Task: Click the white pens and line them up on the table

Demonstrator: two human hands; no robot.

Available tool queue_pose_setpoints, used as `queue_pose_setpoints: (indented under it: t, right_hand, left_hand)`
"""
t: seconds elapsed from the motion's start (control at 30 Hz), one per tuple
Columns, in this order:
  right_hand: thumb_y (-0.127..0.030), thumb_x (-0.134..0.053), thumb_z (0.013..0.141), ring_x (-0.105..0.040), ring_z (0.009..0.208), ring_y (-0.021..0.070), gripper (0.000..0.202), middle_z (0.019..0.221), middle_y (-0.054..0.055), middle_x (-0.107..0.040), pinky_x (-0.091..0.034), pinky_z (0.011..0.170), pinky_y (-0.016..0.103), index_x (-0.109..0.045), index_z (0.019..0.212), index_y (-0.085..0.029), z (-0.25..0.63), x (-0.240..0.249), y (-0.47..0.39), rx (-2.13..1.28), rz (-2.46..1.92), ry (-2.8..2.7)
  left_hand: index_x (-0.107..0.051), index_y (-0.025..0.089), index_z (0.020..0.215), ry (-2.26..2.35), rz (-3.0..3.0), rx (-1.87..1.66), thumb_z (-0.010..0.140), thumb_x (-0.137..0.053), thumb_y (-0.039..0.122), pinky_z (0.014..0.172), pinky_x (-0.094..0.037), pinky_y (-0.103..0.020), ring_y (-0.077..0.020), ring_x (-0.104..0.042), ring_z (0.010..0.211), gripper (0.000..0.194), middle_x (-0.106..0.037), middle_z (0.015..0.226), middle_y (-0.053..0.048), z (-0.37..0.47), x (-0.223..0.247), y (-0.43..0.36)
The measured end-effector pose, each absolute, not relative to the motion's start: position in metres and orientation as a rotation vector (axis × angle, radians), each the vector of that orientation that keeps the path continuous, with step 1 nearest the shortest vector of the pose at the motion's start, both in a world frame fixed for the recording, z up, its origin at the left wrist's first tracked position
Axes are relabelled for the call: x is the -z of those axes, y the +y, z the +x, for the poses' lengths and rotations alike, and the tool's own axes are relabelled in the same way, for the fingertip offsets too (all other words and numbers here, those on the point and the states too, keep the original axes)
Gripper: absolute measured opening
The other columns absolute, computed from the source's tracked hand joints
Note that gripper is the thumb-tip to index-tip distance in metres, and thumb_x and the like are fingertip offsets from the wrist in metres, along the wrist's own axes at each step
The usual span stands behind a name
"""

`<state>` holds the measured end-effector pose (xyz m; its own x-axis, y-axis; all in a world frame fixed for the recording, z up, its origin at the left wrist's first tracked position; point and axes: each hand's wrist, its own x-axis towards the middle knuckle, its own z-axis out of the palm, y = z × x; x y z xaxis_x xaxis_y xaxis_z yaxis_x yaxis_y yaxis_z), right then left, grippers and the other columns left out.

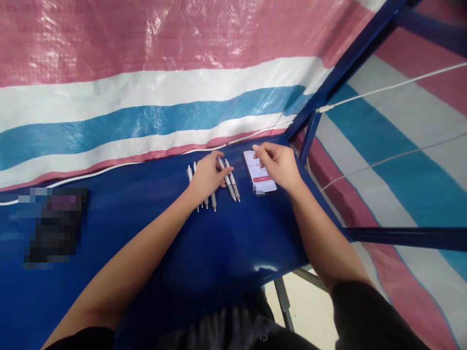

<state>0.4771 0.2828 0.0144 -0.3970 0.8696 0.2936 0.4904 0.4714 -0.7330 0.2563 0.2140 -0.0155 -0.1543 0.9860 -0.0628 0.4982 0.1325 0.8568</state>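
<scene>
Several white-and-grey click pens (pixel 213 200) lie side by side on a blue table, partly covered by my left hand (pixel 207 177). Two more pens (pixel 233 187) rest just to the right, under that hand's thumb. My left fingers are closed around the upper part of the nearer one; the exact contact is partly hidden. A smartphone (pixel 265 184) lies face up to the right, its lit screen showing large digits and a red button. My right hand (pixel 279 163) is over the phone's upper right part, fingers curled together, with nothing visible in them.
A dark pixelated object (pixel 58 223) is on the table (pixel 153 272) at the left. Striped plastic sheeting (pixel 164 116) hangs behind. Blue metal frame bars (pixel 337 63) and a white cable (pixel 394 85) are at the right. The table's near edge curves close to my body.
</scene>
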Motion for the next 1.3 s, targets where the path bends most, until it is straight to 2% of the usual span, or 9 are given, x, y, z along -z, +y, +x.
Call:
queue_pose_setpoints:
  t: [0.17, 0.33, 0.43, 0.6, 0.7, 0.8, 1.03, 1.17, 1.3]
  right_hand:
    - [-0.082, -0.049, 0.103, -0.053, 0.055, 0.0174, 0.069, 0.058, 0.001, -0.061, -0.041, 0.063, 0.033, -0.066, 0.074, -0.022, 0.478, -0.016, 0.284, -0.687, -1.162, -1.980]
    - [-0.080, -0.047, 0.105, -0.053, 0.055, 0.0176, 0.068, 0.057, 0.001, -0.060, -0.041, 0.063, 0.034, -0.064, 0.073, -0.023, 0.480, -0.016, 0.288, -0.668, -1.183, -1.983]
    - [-0.069, -0.046, 0.111, -0.055, 0.058, 0.0182, 0.060, 0.059, 0.001, -0.060, -0.038, 0.065, 0.033, -0.063, 0.076, -0.022, 0.477, -0.018, 0.281, -0.568, -1.210, -2.080]
    - [-0.043, -0.058, 0.113, -0.071, 0.079, 0.0226, 0.025, 0.087, 0.006, -0.078, -0.033, 0.067, 0.032, -0.072, 0.110, -0.022, 0.454, -0.024, 0.248, -0.510, -1.143, -2.662]
    - [-0.041, -0.056, 0.114, -0.075, 0.090, 0.0261, 0.027, 0.108, 0.010, -0.081, -0.031, 0.065, 0.033, -0.070, 0.128, -0.022, 0.440, -0.022, 0.231, -0.404, -1.098, -2.879]
    - [-0.041, -0.055, 0.115, -0.077, 0.092, 0.0270, 0.028, 0.111, 0.010, -0.081, -0.032, 0.064, 0.035, -0.071, 0.124, -0.021, 0.434, -0.020, 0.225, -0.336, -1.091, -2.977]
    - [-0.050, -0.050, 0.116, -0.075, 0.095, 0.0280, 0.038, 0.111, 0.013, -0.080, -0.032, 0.065, 0.034, -0.070, 0.112, -0.019, 0.435, -0.026, 0.226, -0.437, -1.189, -2.844]
    - [-0.070, -0.057, 0.108, -0.070, 0.085, 0.0238, 0.050, 0.090, 0.006, -0.076, -0.034, 0.068, 0.032, -0.067, 0.109, -0.021, 0.435, -0.027, 0.225, -0.862, -1.185, -2.611]
    - [-0.070, -0.055, 0.106, -0.061, 0.074, 0.0191, 0.049, 0.077, -0.001, -0.064, -0.036, 0.069, 0.031, -0.057, 0.097, -0.023, 0.435, -0.024, 0.227, -1.224, -0.988, -2.503]
  left_hand:
    - [-0.062, 0.021, 0.147, 1.755, 1.575, -0.923, 0.099, -0.074, 0.035, 0.056, -0.052, -0.029, -0.0147, -0.064, 0.052, 0.052, -0.077, 0.092, -0.004, 0.250, 0.012, 0.214]
    - [-0.069, 0.022, 0.117, 2.095, 1.877, -0.682, 0.095, -0.075, 0.039, 0.077, -0.058, -0.038, -0.0292, -0.075, 0.082, 0.028, -0.073, 0.082, -0.007, 0.241, 0.006, 0.211]
    - [-0.067, 0.020, 0.110, 2.287, 1.891, -0.428, 0.094, -0.075, 0.048, 0.079, -0.059, -0.043, -0.0360, -0.077, 0.086, 0.033, -0.076, 0.089, -0.014, 0.239, 0.003, 0.208]
    - [-0.067, 0.016, 0.116, 2.352, 1.890, -0.158, 0.102, -0.062, 0.047, 0.083, -0.060, -0.049, -0.0425, -0.079, 0.093, 0.034, -0.078, 0.102, -0.023, 0.241, -0.003, 0.207]
    - [-0.068, 0.017, 0.114, 2.370, 1.880, -0.148, 0.102, -0.061, 0.045, 0.084, -0.061, -0.048, -0.0411, -0.080, 0.096, 0.031, -0.079, 0.104, -0.022, 0.241, -0.004, 0.208]
    - [-0.069, 0.018, 0.110, 2.347, 1.864, -0.216, 0.100, -0.063, 0.041, 0.084, -0.060, -0.051, -0.0432, -0.079, 0.096, 0.027, -0.079, 0.106, -0.023, 0.239, -0.001, 0.209]
    - [-0.061, 0.024, 0.086, 2.054, 1.707, -0.808, 0.086, -0.073, 0.030, 0.073, -0.060, -0.037, -0.0253, -0.073, 0.075, 0.014, -0.073, 0.077, -0.004, 0.224, 0.004, 0.219]
    - [-0.057, 0.024, 0.092, 1.664, 1.366, -1.193, 0.089, -0.074, 0.032, 0.047, -0.048, -0.025, -0.0139, -0.059, 0.048, 0.019, -0.066, 0.065, 0.003, 0.216, -0.009, 0.223]
    - [-0.064, 0.022, 0.096, 1.532, 1.268, -1.386, 0.091, -0.077, 0.035, 0.050, -0.055, -0.024, -0.0127, -0.064, 0.050, 0.019, -0.068, 0.067, 0.002, 0.212, -0.026, 0.215]
